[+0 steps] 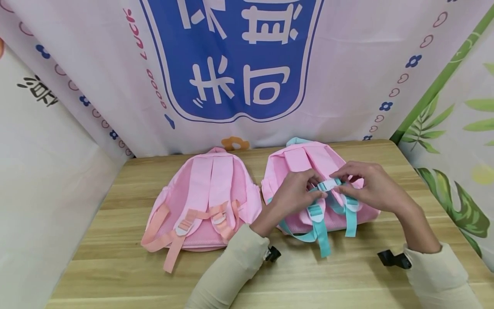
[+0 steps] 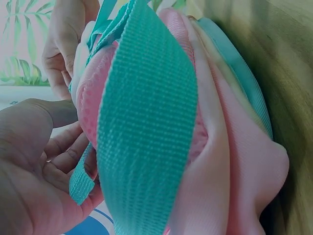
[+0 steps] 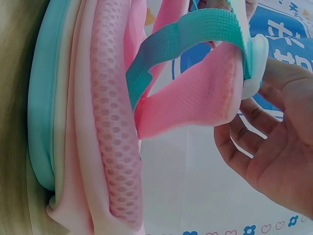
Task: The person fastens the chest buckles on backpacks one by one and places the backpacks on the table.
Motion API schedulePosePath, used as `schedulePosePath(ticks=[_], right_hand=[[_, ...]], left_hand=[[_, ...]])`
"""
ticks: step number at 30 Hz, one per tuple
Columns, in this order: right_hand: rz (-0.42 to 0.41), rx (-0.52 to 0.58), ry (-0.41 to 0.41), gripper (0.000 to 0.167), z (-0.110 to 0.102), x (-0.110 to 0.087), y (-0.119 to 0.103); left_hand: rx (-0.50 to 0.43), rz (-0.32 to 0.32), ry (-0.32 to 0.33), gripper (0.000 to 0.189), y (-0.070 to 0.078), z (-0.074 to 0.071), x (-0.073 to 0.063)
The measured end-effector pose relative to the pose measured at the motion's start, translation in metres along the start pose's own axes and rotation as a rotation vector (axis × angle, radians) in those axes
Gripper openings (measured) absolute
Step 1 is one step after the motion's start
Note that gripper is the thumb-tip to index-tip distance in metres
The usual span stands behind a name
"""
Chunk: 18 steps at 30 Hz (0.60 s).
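A pink backpack with teal straps (image 1: 321, 234) lies on the table, its shoulder straps facing up. Above it, a white side-release buckle (image 1: 329, 185) on a teal chest strap is held between both hands, its two halves appearing joined. My left hand (image 1: 295, 191) pinches the buckle's left end, and my right hand (image 1: 372, 184) pinches its right end with thumb and fingers. In the left wrist view a teal webbing strap (image 2: 146, 127) hides much of the bag. The right wrist view shows a white strap adjuster (image 3: 257, 66) beside the right fingers; the chest buckle is hidden there.
To the left lies another pink backpack (image 1: 202, 184) with peach straps (image 1: 175, 253), its chest strap crossing between the shoulder straps. Both bags rest on a wood-grain table (image 1: 308, 283). A printed curtain (image 1: 347, 86) hangs behind the table, with further printed cloth at both sides.
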State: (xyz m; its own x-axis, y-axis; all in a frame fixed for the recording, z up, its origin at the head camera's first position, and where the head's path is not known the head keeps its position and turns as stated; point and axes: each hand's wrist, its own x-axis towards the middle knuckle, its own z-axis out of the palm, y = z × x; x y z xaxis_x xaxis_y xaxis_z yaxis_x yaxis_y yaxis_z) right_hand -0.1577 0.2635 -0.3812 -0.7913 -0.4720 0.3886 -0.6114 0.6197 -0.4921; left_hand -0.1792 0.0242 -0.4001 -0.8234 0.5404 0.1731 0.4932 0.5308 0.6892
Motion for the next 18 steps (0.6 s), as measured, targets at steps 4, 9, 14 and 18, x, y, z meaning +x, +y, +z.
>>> schedulePosePath(ticks=[4,9,14,18], right_hand=[[0.013,-0.005,-0.001,0.035,0.0003,-0.0002,0.0],[0.041,-0.015,-0.029,0.034,0.0011,0.0004,-0.0006],[0.088,-0.037,-0.075,0.032,0.0025,0.0019,-0.0011],[0.136,-0.045,-0.129,0.03,0.0049,0.0021,0.0004]], left_hand=[[-0.005,0.0,0.004,0.021,0.0002,0.0003,-0.0003],[0.01,0.0,-0.008,0.02,-0.0008,0.0001,-0.0001],[0.025,-0.004,-0.028,0.019,-0.0018,-0.0008,-0.0003],[0.055,-0.015,-0.051,0.018,-0.0028,0.0002,-0.0001]])
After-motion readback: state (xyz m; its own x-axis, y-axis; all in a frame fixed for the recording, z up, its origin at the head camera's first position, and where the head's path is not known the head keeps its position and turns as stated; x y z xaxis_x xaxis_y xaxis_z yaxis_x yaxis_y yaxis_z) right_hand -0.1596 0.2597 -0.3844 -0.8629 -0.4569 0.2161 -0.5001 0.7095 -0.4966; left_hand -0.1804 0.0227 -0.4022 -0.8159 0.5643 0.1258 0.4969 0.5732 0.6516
